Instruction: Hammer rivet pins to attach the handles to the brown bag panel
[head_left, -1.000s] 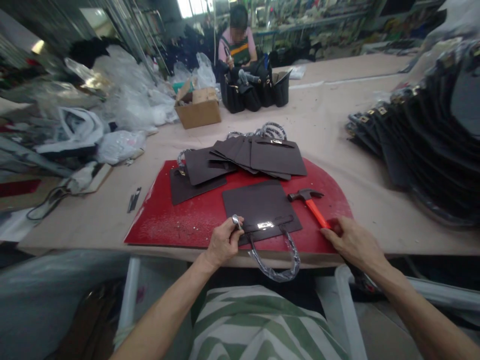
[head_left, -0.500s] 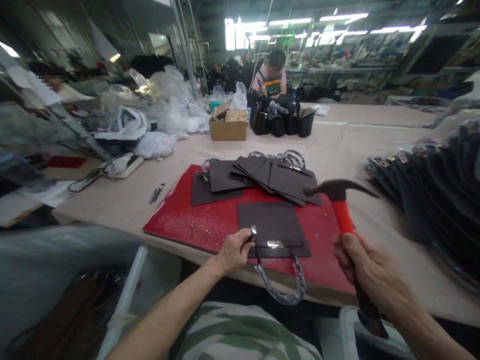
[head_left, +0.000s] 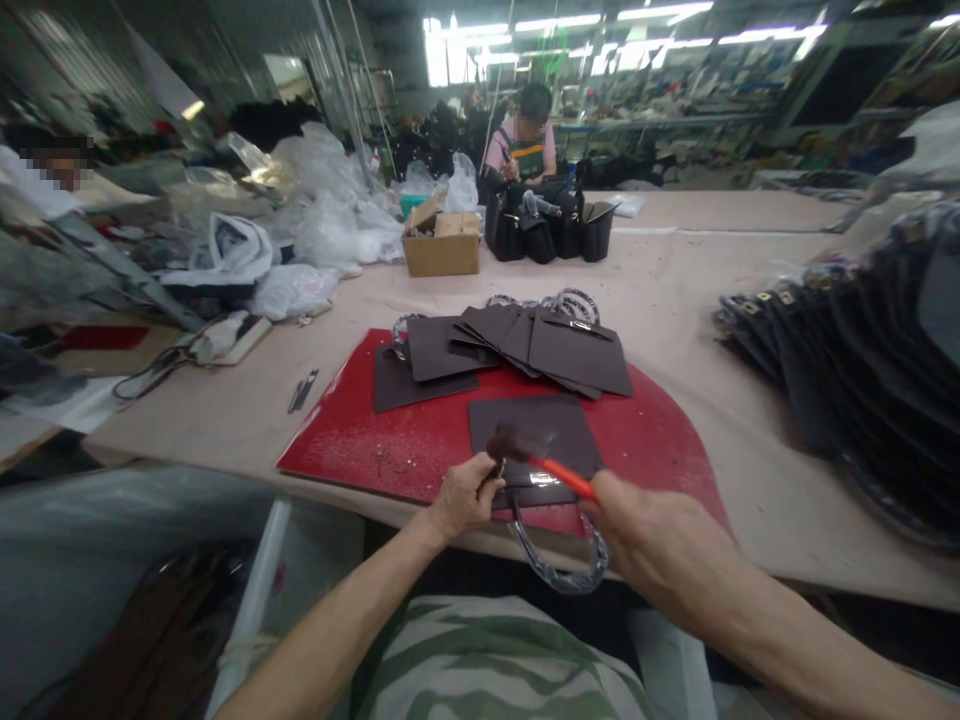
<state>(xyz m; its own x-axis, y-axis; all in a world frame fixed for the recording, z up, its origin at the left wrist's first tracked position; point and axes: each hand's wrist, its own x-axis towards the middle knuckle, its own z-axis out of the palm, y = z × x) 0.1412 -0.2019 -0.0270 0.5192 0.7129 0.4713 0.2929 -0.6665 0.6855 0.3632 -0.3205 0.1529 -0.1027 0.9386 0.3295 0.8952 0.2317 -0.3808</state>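
A brown bag panel (head_left: 525, 422) lies flat near the front edge of a red board (head_left: 360, 440). It bears a shiny metal plate (head_left: 543, 479), and a plastic-wrapped bag handle (head_left: 564, 580) hangs from it over the table edge. At the panel's left side, my left hand (head_left: 466, 494) is closed in a pinch on a small metal fitting (head_left: 501, 470), mostly covered now. My right hand (head_left: 637, 512) grips a hammer (head_left: 564, 477) by its red and black handle. The hammer's blurred head is right at my left fingertips; whether it touches the fitting I cannot tell.
Several brown panels (head_left: 577, 352) with wrapped handles overlap at the board's back. A cardboard box (head_left: 441, 256) and black bags (head_left: 551, 235) stand farther back, with a co-worker (head_left: 525, 150) behind. Stacked dark pieces (head_left: 847, 370) fill the right. Thin dark strips (head_left: 303, 391) lie left.
My right hand has swung the hammer down and left, from raised on the right to my left fingertips. My left hand keeps its pinch at the panel's side. The view has shifted slightly.
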